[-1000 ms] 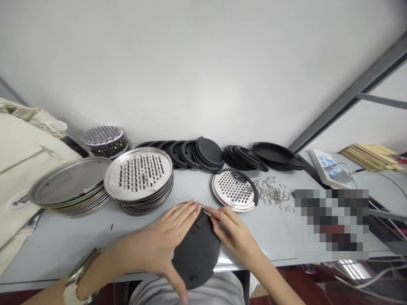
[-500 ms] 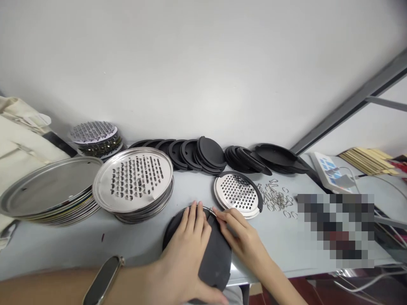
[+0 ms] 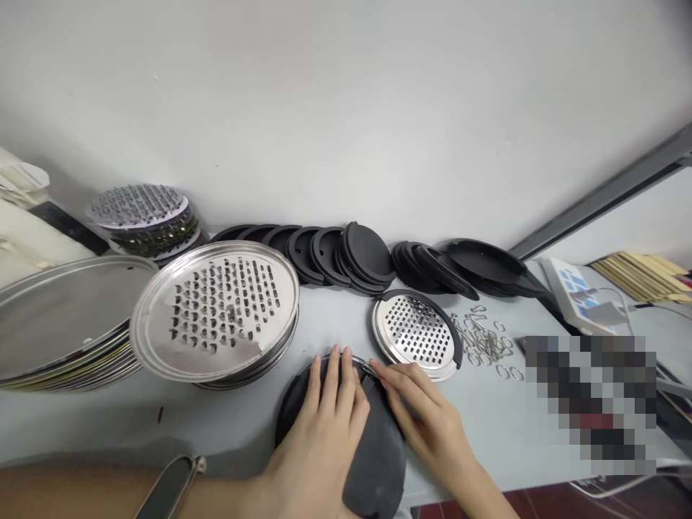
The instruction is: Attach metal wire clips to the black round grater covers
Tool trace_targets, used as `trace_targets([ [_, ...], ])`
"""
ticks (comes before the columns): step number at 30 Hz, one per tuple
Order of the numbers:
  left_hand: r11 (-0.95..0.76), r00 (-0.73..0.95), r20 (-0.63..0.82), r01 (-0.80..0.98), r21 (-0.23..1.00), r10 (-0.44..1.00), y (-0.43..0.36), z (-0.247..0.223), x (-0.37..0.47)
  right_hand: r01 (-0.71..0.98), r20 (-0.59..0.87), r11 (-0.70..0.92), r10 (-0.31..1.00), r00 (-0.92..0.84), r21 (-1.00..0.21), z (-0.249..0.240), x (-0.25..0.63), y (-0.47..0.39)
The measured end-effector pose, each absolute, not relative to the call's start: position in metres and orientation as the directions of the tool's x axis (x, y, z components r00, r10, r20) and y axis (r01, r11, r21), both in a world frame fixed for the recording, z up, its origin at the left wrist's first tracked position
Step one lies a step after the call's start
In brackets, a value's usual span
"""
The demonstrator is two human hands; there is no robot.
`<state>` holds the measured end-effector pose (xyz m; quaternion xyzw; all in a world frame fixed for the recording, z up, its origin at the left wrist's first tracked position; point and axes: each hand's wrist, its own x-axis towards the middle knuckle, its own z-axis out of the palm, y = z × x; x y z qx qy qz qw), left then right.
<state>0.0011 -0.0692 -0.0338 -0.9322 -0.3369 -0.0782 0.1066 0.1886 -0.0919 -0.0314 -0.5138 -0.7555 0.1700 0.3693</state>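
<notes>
A round black disc [image 3: 375,461] lies at the table's front edge in the head view. My left hand [image 3: 324,425] rests flat across it, fingers stretched toward its far rim. At the upper right of that rim, my right hand [image 3: 424,404] pinches a small metal piece [image 3: 369,369], mostly hidden by the fingertips. Just behind my right hand sits a round metal grater plate [image 3: 415,328] with a black rim along its right side. Small metal rings and clips [image 3: 486,342] are scattered to its right.
Larger grater plates [image 3: 216,310] and plain metal trays [image 3: 65,310] are stacked at left, with spiked discs [image 3: 138,209] behind. Black discs [image 3: 367,252] and black pans [image 3: 484,263] line the wall. A power strip [image 3: 578,295] lies at right.
The view has shifted slightly, so the stacks at left appear farther left and larger. Both hands stay on the black disc in nearly the same pose.
</notes>
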Motion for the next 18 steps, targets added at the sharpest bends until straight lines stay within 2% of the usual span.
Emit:
trace_targets([
  [8,-0.799,0.798,0.081,0.601,-0.036,0.597,-0.064,-0.022,-0.002,0.637,0.399,0.433,0.893,-0.208,-0.637,-0.028,0.188,-0.090],
  [18,-0.787,0.788,0.024,0.615,-0.043,0.615,-0.062,-0.016,0.000,0.648,0.376,0.422,0.900,-0.219,-0.634,-0.029,0.189,-0.093],
])
